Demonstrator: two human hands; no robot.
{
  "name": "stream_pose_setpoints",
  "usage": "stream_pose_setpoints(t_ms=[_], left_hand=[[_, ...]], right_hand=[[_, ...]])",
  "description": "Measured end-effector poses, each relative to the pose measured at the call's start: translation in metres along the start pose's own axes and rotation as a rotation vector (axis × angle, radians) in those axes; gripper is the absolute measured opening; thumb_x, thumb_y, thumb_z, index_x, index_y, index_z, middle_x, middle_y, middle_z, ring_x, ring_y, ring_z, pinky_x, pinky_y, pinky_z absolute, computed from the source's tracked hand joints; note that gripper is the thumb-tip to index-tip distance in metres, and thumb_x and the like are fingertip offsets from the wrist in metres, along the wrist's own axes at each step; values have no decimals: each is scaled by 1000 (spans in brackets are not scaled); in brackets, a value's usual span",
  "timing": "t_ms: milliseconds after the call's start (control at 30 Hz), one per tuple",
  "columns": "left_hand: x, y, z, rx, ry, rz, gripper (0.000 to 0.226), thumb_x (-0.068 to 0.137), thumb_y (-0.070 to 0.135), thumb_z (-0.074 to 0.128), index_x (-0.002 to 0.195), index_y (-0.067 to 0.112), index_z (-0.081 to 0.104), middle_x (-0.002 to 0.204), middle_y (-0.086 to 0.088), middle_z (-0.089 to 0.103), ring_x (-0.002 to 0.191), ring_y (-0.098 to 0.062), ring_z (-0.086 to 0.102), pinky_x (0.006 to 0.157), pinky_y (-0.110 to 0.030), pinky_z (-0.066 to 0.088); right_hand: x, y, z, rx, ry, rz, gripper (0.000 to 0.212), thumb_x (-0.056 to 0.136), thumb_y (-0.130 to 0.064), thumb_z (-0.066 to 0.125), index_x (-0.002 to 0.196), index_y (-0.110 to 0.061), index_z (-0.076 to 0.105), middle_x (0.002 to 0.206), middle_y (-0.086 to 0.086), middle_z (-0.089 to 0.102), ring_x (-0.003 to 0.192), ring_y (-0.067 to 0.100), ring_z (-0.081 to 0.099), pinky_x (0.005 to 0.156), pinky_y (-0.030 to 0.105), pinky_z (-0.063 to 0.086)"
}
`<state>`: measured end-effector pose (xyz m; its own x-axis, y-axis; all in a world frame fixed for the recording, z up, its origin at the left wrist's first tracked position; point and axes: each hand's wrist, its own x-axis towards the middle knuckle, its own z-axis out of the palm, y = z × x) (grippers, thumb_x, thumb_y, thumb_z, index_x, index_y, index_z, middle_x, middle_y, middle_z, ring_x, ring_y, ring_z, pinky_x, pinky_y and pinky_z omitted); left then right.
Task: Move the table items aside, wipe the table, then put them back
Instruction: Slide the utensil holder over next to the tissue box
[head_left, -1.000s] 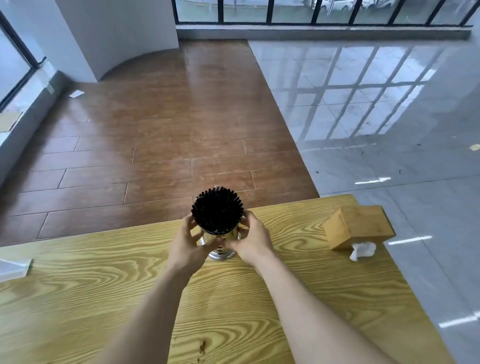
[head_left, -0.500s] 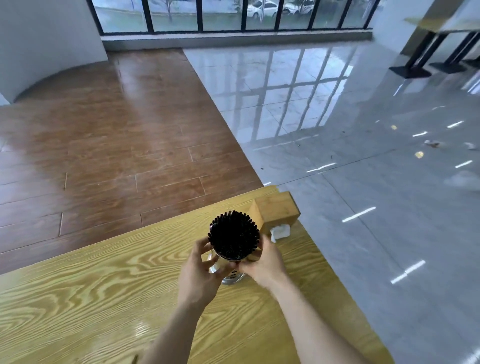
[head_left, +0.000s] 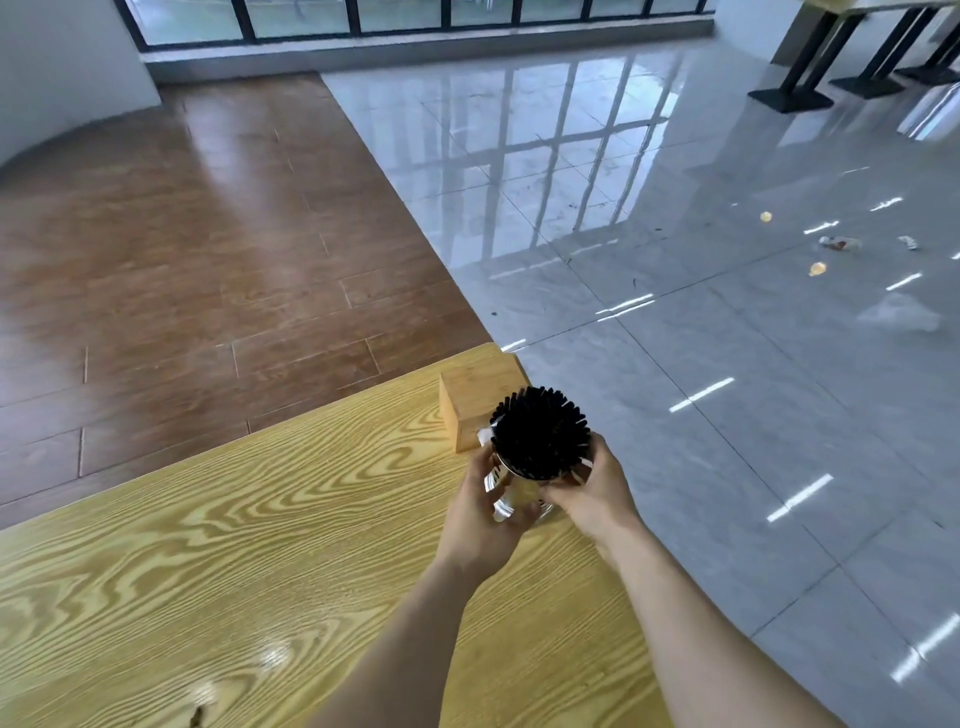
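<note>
A shiny metal holder (head_left: 511, 491) packed with black chopsticks (head_left: 540, 434) is near the right edge of the yellow wooden table (head_left: 234, 545). My left hand (head_left: 480, 519) grips its left side and my right hand (head_left: 592, 493) grips its right side. Whether its base touches the table is hidden by my hands. Just behind it, at the far right corner, stands a wooden tissue box (head_left: 470, 402) with white tissue showing at its front.
The table's right edge runs close beside my right arm, with glossy grey tile floor (head_left: 727, 364) below. Brown wood-look floor (head_left: 208, 234) lies beyond the far edge. Scraps of litter (head_left: 836, 243) lie on the tiles; black table legs (head_left: 810, 67) stand far right.
Both hands have carried the chopstick holder rightward across the table, from the middle to right beside the tissue box near the right edge. My view has turned right with it.
</note>
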<state>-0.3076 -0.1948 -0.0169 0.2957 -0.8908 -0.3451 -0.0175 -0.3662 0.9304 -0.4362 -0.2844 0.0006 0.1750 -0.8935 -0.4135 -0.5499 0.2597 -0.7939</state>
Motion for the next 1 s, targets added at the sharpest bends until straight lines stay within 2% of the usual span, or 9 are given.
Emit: stream_pose_setpoints(t_ms=[100, 200, 333, 400, 500, 600, 667, 767, 1000], left_hand=[[4, -8, 3, -34, -22, -6, 89, 88, 11, 73, 156, 34, 21, 127, 43, 41, 135, -2, 48, 83, -14, 53], [3, -14, 0, 11, -62, -8, 90, 88, 15, 72, 156, 40, 18, 126, 46, 39, 141, -6, 43, 104, -30, 48], [-10, -26, -17, 87, -15, -73, 93, 86, 29, 75, 157, 39, 15, 137, 34, 36, 140, -11, 44, 110, -36, 44], [-26, -37, -42, 106, 49, -118, 89, 86, 36, 73, 156, 39, 18, 145, 25, 37, 137, -10, 47, 108, -40, 47], [-60, -54, -97, 95, 154, -185, 73, 88, 40, 70, 150, 36, 33, 142, 18, 47, 128, -9, 54, 104, -41, 51], [-107, -72, -178, 63, 303, -254, 56, 89, 37, 70, 140, 30, 49, 135, 8, 59, 116, -11, 63, 99, -39, 54], [-141, -81, -232, 50, 407, -283, 47, 91, 34, 69, 135, 26, 55, 130, 2, 63, 107, -8, 65, 89, -31, 56], [-199, -90, -317, 13, 578, -303, 38, 93, 32, 66, 130, 23, 58, 121, 0, 67, 99, -7, 67, 73, -17, 50], [-338, -142, -500, -130, 931, -274, 32, 93, 36, 65, 123, 25, 65, 109, 4, 72, 98, -9, 68, 73, -21, 48]], right_hand=[[4, 4, 2, 28, 2, 21, 74, 70, -6, 86, 133, -26, 52, 118, -11, 65, 121, 18, 61, 106, 45, 50], [4, 7, 6, 97, 10, 31, 73, 73, -4, 84, 136, -25, 53, 125, -7, 66, 119, 15, 61, 106, 43, 49], [-9, 23, 28, 55, 61, 176, 54, 80, 0, 76, 121, -29, 58, 122, -1, 68, 113, 20, 65, 98, 39, 52], [-24, 33, 47, -59, 28, 301, 47, 85, -10, 72, 130, -20, 58, 130, 9, 65, 119, 31, 62, 97, 39, 51], [-48, 37, 86, -172, -115, 374, 50, 89, -20, 68, 135, -5, 59, 129, 13, 64, 116, 31, 61, 98, 36, 49], [-72, 13, 146, -238, -249, 323, 52, 90, -23, 70, 138, -6, 58, 143, 10, 59, 130, 29, 56, 107, 33, 43], [-88, -13, 188, -274, -326, 265, 50, 93, -24, 69, 139, -7, 57, 145, 9, 57, 133, 28, 54, 109, 33, 40], [-120, -58, 259, -331, -428, 135, 47, 94, -28, 68, 138, -13, 59, 144, 6, 58, 128, 28, 56, 102, 32, 43], [-239, -150, 444, -475, -624, -130, 44, 94, -34, 68, 134, -18, 61, 135, 3, 64, 120, 23, 60, 98, 27, 43]])
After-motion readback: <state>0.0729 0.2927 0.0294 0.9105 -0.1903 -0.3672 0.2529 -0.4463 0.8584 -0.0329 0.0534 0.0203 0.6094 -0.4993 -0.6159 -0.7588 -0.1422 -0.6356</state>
